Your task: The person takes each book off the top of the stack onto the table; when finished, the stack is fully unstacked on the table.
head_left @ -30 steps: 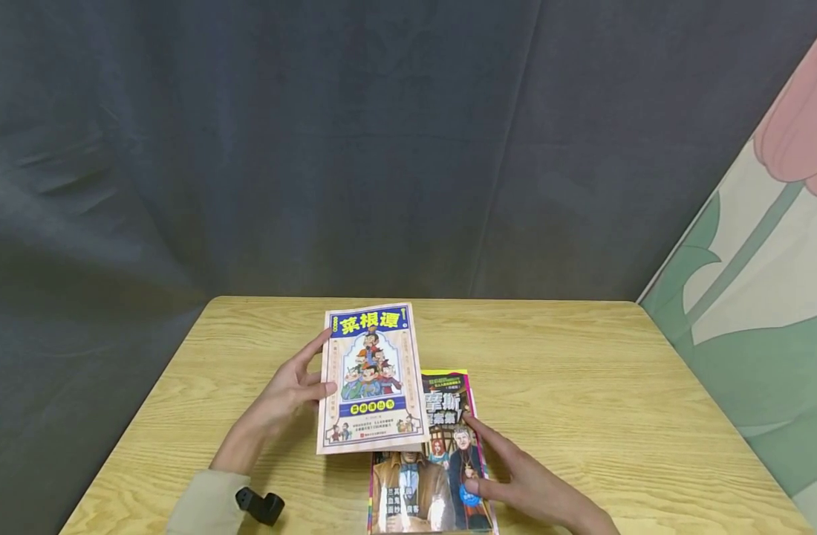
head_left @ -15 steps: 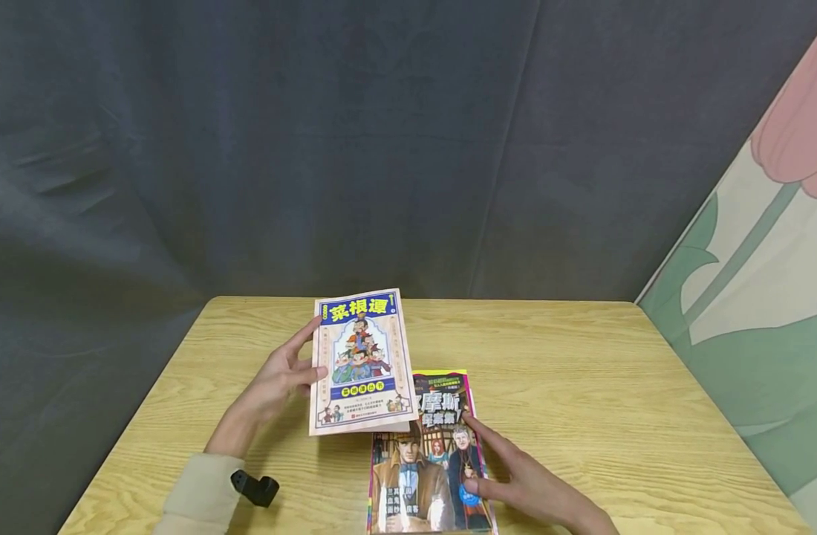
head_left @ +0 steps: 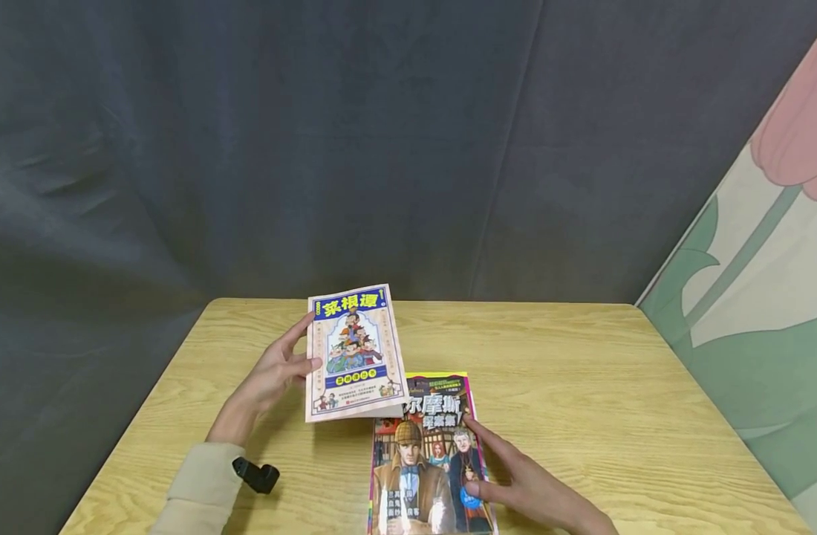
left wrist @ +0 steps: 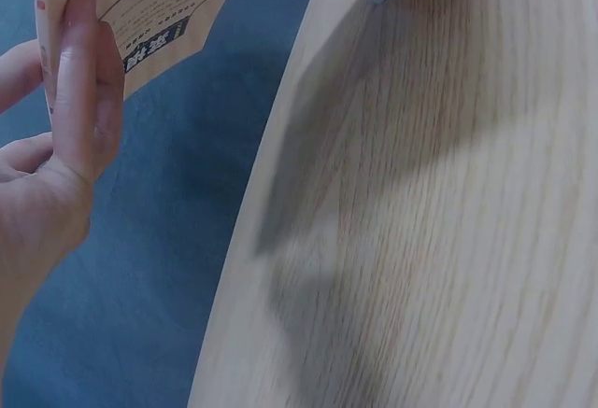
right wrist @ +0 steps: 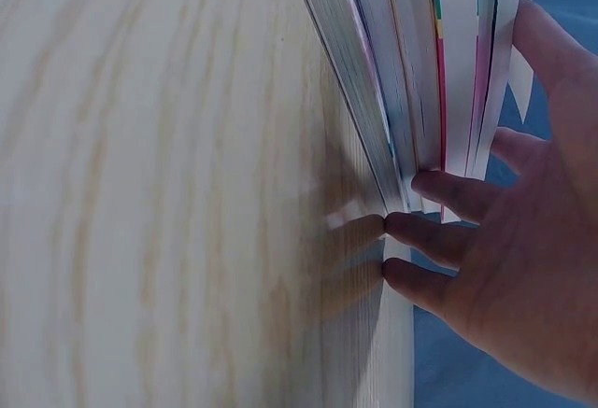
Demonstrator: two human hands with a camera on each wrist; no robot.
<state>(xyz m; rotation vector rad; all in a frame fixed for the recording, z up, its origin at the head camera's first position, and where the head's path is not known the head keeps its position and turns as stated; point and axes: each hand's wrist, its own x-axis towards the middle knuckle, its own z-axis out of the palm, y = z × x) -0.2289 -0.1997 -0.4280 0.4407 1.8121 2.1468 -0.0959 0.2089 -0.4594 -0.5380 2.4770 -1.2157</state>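
My left hand (head_left: 275, 375) grips a paperback book (head_left: 355, 353) by its left edge, the thumb on the front cover. The book has a blue title band, yellow characters and cartoon figures, and it is held tilted above the table. In the left wrist view, fingers lie against the printed back cover (left wrist: 177, 30). Lower right of it lies a stack of books (right wrist: 420, 72), topped by a glossy detective book (head_left: 415, 475) whose upper left corner the held book covers. My right hand (head_left: 532, 487) rests along the stack's right side, its fingers extended against the page edges.
The stack stands on a light wood table (head_left: 569, 371) near its front edge. A dark curtain (head_left: 382, 148) hangs behind, and a wall hanging with a tulip (head_left: 769, 297) borders the right side. A small black device (head_left: 256, 475) sits by the left sleeve.
My left hand has carried the paperback leftward and farther back, uncovering more of the detective book's cover. My right hand has stayed at the stack.
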